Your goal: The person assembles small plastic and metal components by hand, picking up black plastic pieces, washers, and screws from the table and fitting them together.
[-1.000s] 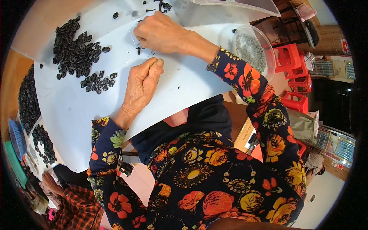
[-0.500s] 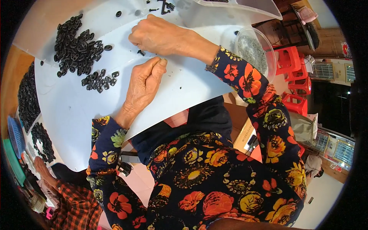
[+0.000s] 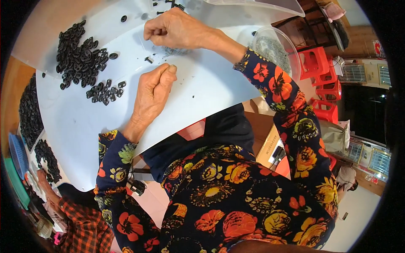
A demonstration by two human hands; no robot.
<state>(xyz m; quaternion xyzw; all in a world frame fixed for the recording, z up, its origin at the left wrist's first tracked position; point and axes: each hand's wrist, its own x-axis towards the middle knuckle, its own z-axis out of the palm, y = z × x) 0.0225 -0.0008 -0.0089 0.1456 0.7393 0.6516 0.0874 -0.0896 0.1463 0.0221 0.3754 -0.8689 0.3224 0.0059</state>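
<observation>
My left hand [image 3: 152,92] is closed in a fist low over the white tabletop [image 3: 105,126], thumb uppermost. Whatever it may hold is hidden. Farther off, my right hand [image 3: 179,31] has its fingers curled in and pinched together; I cannot make out what is in them. Beneath the right hand lies a small heap of fine silvery metal pieces [image 3: 175,51]. One small black plug-shaped piece [image 3: 148,60] lies between the two hands. To the left are a large pile of black oval pieces with holes [image 3: 80,57] and a smaller cluster of black two-holed pieces [image 3: 105,92].
A clear round tub [image 3: 274,50] of silvery pieces stands at the right edge. Translucent plastic bins [image 3: 253,12] and several black plug pieces [image 3: 177,6] are at the back. At lower left are more black parts [image 3: 30,111] and a co-worker's hand [image 3: 47,185]. Red stools [image 3: 314,63] stand at right.
My right hand has shifted slightly up and tilted, uncovering the silvery heap. My left hand stays closed in nearly the same place. The whole view has slid a little.
</observation>
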